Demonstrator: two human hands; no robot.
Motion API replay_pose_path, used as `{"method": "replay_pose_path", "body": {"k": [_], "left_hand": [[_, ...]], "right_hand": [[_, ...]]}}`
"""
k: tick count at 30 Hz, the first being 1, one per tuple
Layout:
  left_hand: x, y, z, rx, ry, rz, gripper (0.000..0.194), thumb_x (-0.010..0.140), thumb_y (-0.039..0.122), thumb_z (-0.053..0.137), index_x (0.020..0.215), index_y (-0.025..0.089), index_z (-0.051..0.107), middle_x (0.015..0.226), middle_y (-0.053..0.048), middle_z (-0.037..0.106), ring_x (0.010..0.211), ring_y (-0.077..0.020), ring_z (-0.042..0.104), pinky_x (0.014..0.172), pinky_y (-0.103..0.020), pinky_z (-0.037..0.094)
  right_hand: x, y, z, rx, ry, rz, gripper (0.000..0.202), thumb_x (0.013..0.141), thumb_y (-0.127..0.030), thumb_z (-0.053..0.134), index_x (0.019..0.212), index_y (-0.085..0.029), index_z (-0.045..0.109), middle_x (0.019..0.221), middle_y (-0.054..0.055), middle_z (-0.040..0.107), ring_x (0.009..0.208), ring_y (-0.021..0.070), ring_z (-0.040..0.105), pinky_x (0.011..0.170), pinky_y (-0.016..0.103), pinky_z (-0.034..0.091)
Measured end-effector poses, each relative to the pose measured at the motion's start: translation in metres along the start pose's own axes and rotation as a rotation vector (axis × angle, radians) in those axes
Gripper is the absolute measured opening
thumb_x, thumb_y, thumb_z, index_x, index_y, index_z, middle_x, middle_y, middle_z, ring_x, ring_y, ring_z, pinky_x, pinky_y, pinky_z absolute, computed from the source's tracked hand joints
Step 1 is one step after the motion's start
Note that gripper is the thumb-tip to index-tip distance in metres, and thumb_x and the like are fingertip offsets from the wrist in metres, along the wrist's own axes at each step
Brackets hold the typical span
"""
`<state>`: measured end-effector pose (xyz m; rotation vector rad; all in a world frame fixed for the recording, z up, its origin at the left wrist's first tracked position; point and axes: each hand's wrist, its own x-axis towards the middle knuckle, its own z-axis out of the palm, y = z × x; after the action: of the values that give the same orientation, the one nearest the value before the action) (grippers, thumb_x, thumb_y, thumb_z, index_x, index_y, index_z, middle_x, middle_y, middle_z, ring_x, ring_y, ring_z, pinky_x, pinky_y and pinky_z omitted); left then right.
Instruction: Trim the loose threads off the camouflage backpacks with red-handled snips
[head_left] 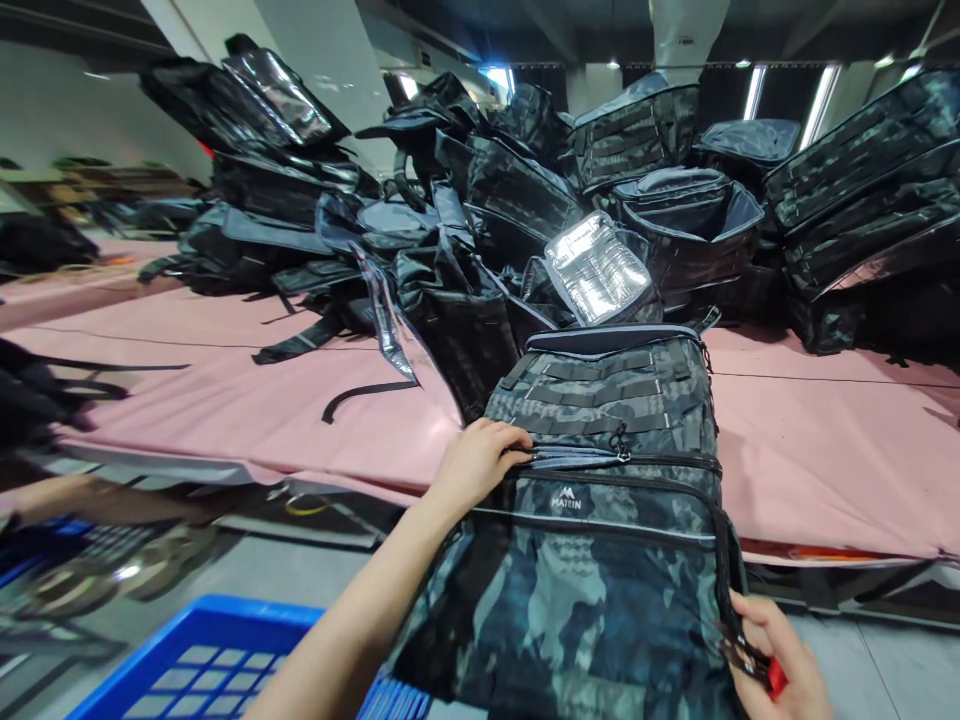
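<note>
A dark camouflage backpack (592, 590) with a MATEIN logo lies over the front edge of the pink-covered table, its silver-lined lid (598, 268) tipped back at the top. At the left end of a partly unzipped front pocket (574, 457), my left hand (480, 462) pinches the fabric edge. My right hand (776, 655) is closed at the bag's lower right side, around a small metal tool with a red part (776, 678), which is partly hidden by the fingers.
More dark backpacks (300, 190) are heaped along the back of the pink table (825, 450). A blue plastic basket (217, 612) stands on the floor at lower left. Another person's blurred arm (97, 500) reaches in from the left. Loose straps lie on the table.
</note>
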<state>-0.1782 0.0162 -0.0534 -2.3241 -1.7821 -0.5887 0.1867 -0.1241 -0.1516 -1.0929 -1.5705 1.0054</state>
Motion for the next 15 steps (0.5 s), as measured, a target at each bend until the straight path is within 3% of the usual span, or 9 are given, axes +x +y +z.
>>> {"method": "replay_pose_path", "body": {"k": [4,7,11,13,15], "left_hand": [[0.021,0.012,-0.002,0.088,0.022,0.050,0.016,0.082,0.026,0.048,0.074,0.022,0.062,0.076,-0.004,0.065,0.074,-0.0199,0.057,0.064,-0.031,0.039],[0.034,0.034,-0.007,0.118,0.076,0.095,0.020,0.085,0.026,0.044,0.077,0.020,0.061,0.078,-0.006,0.065,0.078,-0.0216,0.057,0.068,-0.034,0.040],[0.043,0.079,-0.015,0.109,0.130,0.173,0.020,0.085,0.028,0.045,0.075,0.021,0.061,0.074,-0.004,0.062,0.073,-0.0189,0.056,0.068,-0.032,0.041],[0.040,0.105,-0.011,0.095,0.137,0.217,0.019,0.083,0.027,0.047,0.071,0.022,0.061,0.070,-0.002,0.060,0.069,-0.0165,0.056,0.064,-0.029,0.041],[0.032,0.128,-0.002,0.073,0.168,0.222,0.020,0.083,0.023,0.046,0.069,0.022,0.060,0.067,-0.001,0.058,0.066,-0.0144,0.055,0.059,-0.026,0.040]], "right_hand": [[0.035,-0.004,-0.031,-0.065,0.083,-0.026,0.034,0.083,-0.037,0.056,0.111,-0.018,0.054,0.081,0.006,0.069,0.072,0.0155,0.067,0.073,0.023,0.053],[0.089,-0.016,-0.087,-0.226,0.060,-0.042,0.030,0.082,-0.038,0.055,0.104,-0.017,0.060,0.097,0.010,0.069,0.091,0.0206,0.065,0.081,0.028,0.052],[0.169,-0.041,-0.166,-0.496,-0.060,-0.105,0.021,0.075,-0.029,0.058,0.089,-0.017,0.067,0.091,0.010,0.070,0.086,0.0231,0.065,0.077,0.032,0.050],[0.196,-0.055,-0.182,-0.643,0.100,-0.071,0.015,0.072,-0.022,0.057,0.080,-0.016,0.068,0.080,0.008,0.069,0.077,0.0217,0.064,0.072,0.032,0.049],[0.208,-0.069,-0.177,-0.673,0.211,-0.050,0.017,0.072,-0.018,0.053,0.080,-0.014,0.067,0.077,0.008,0.068,0.072,0.0189,0.061,0.069,0.030,0.047]]}}
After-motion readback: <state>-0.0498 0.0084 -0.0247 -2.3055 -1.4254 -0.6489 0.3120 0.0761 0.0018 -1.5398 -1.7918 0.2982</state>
